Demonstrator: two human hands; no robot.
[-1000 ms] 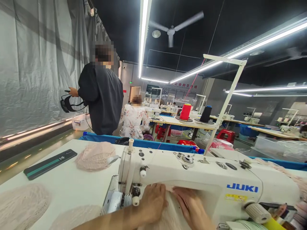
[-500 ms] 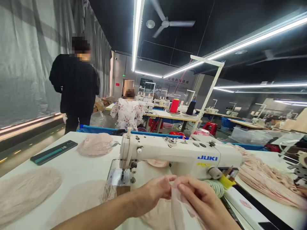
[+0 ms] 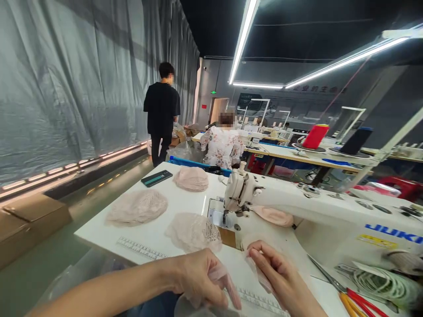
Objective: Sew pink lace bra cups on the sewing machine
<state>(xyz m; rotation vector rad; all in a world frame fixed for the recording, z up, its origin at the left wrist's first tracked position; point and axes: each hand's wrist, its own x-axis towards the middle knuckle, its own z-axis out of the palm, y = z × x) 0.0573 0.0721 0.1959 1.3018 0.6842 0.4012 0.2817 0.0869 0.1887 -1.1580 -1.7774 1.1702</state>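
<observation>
My right hand (image 3: 276, 275) pinches a piece of sheer pale pink fabric (image 3: 261, 275) between thumb and fingertips, in front of the sewing machine (image 3: 239, 191). Lower and to the left, my left hand (image 3: 208, 281) bends downward over the table's front edge, its fingers closed around sheer fabric that covers some fingertips. A stack of pale pink fabric pieces (image 3: 191, 231) lies just beyond my left hand, beside the needle plate (image 3: 216, 218). Another pink piece (image 3: 274, 215) rests under the machine's arm.
Two more fabric stacks (image 3: 140, 207) (image 3: 191, 178) and a dark green flat box (image 3: 157, 178) occupy the table's left part. Scissors with red and orange handles (image 3: 355, 301) and a pale green coil (image 3: 380, 281) lie at right. Cardboard boxes (image 3: 33, 215) stand on the floor. Two people are ahead.
The view has swung left and downward. My hands, close together before, are now apart, the left one lower with its fingers pointing down. The person in black has walked farther away.
</observation>
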